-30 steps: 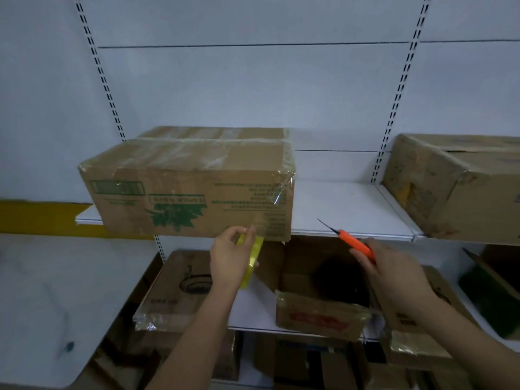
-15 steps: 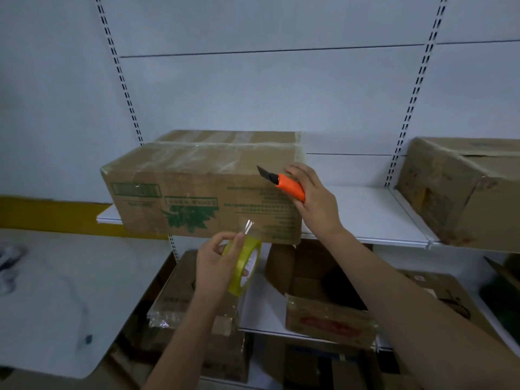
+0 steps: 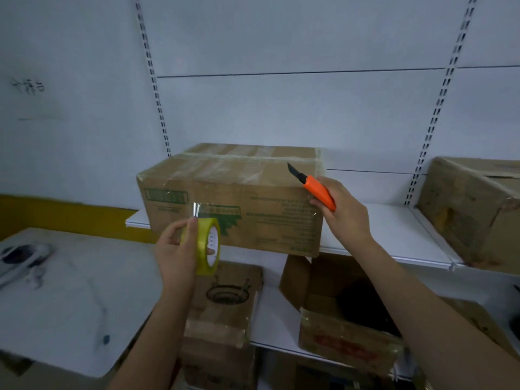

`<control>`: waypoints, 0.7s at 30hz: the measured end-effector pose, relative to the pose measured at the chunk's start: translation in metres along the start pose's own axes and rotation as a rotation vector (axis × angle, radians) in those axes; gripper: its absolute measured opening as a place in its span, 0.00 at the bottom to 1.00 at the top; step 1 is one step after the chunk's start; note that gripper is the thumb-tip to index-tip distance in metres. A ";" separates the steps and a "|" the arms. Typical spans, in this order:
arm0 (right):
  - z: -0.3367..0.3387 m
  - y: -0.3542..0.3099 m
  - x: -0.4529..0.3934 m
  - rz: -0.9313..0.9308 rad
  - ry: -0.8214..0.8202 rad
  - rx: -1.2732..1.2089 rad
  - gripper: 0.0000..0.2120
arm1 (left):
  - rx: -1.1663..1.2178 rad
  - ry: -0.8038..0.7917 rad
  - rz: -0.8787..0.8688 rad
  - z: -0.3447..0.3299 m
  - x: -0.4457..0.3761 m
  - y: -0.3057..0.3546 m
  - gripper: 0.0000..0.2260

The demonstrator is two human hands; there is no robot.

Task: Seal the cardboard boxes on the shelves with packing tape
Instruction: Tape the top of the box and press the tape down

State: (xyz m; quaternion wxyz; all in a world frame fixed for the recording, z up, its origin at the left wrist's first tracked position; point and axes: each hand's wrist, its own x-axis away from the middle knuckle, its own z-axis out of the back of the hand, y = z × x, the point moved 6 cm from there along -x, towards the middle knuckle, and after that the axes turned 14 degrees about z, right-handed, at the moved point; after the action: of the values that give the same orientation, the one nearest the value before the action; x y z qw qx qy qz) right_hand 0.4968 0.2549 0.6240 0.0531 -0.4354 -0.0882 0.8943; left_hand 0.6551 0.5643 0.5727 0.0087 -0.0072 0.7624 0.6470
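The shelf (image 3: 394, 237) carries the cardboard box (image 3: 225, 209) at its left end, the box's front face jutting a little past the front edge. Its top already shines with crinkled clear tape, so it looks mostly sealed. Judged by its size and squared corners, it should be stiff but awkward, best steadied by a flat palm on a top corner rather than lifted.

The right hand (image 3: 346, 212) rests against the box's front right corner, its grip closed around an orange utility knife (image 3: 319, 191) with the blade out and pointing up-left.

The left hand (image 3: 176, 251), in front of the box, pinches a yellowish tape roll (image 3: 204, 246) by its rim; it is light and slick, and a loose tab stands up from it, sticky and floppy, best taken by its end
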 end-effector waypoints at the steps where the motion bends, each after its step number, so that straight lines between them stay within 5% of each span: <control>1: 0.000 -0.001 -0.001 -0.001 -0.002 -0.012 0.23 | 0.058 0.088 -0.020 0.013 -0.006 0.009 0.07; 6: -0.007 0.003 0.000 -0.037 0.041 -0.092 0.20 | 0.277 0.260 -0.101 0.057 -0.044 0.058 0.10; 8: -0.010 0.004 -0.002 -0.020 0.056 -0.108 0.18 | 0.190 0.260 -0.145 0.064 -0.078 0.065 0.19; 15: -0.004 0.004 -0.008 0.036 0.026 -0.134 0.19 | -0.415 0.247 -0.206 0.022 -0.114 0.103 0.21; 21: 0.006 0.002 -0.006 0.029 -0.016 -0.114 0.20 | -0.399 0.215 -0.045 0.015 -0.132 0.085 0.21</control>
State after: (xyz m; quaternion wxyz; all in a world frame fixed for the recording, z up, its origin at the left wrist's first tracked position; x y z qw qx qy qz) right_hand 0.4954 0.2518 0.6316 0.0148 -0.4320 -0.1332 0.8919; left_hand 0.7849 0.5931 0.6566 -0.0599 -0.0947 0.6154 0.7802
